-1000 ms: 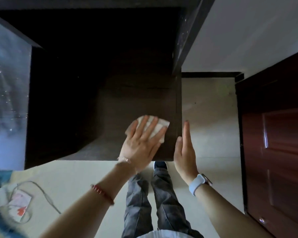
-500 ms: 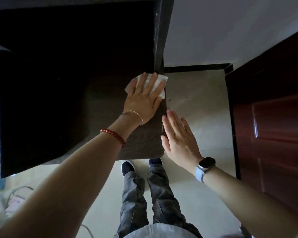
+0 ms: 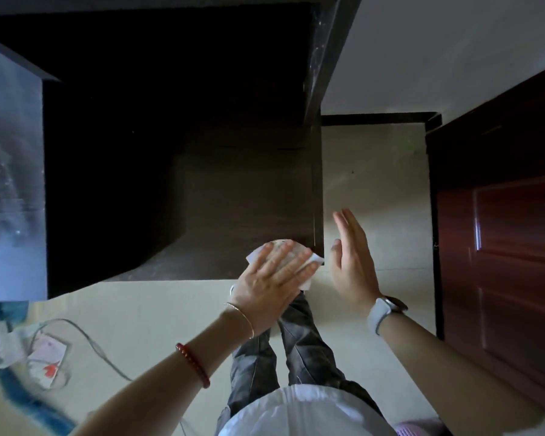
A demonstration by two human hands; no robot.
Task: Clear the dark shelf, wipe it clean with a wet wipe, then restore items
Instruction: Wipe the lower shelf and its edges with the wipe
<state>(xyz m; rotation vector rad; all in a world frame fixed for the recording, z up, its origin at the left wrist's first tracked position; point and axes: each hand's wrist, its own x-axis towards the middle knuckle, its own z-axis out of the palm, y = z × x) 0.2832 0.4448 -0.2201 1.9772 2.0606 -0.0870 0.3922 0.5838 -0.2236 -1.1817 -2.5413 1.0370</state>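
This looks like a room in a home. A dark wooden shelf [image 3: 243, 196] stands at 12 o'clock and a reddish panelled door [image 3: 501, 231] at 3 o'clock. The pale tiled floor [image 3: 372, 184] meets a dark skirting [image 3: 375, 118], and a loose cable [image 3: 85, 335] lies at 8 o'clock.

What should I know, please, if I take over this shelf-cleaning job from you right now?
Left hand: flat, fingers straight, pressing the wet wipe onto the front right corner of the dark shelf.
Right hand: open, holding nothing, beside the shelf's right edge.
Done: the visible shelf surface is bare; wiping is in progress.
Left: finish wiping, then put the items back.
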